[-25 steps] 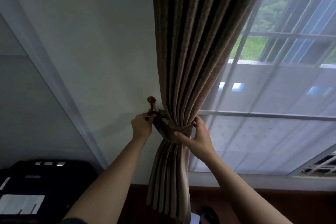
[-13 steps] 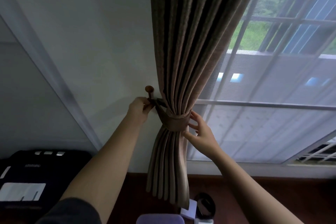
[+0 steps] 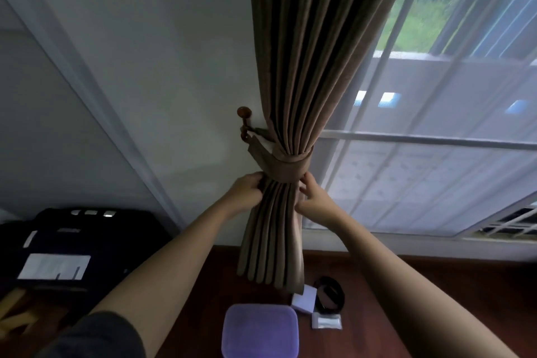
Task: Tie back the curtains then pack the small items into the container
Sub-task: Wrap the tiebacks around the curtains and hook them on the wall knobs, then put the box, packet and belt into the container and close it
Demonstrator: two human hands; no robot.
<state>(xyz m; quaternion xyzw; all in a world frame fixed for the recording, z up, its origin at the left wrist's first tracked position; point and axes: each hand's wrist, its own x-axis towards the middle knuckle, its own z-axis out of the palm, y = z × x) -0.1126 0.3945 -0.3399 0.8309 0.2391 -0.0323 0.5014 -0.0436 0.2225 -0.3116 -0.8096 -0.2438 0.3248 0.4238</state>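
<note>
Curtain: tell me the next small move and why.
Probably let go and reach down for the small items. The tieback already wraps the curtain and runs to the wall hook, while both hands only pinch folds beneath it.

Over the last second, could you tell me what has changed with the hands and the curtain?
The left hand let go of the tieback end at the wall hook and dropped to the curtain folds under the tieback. The right hand slid lower too. The tieback stays hooked around the curtain.
</note>
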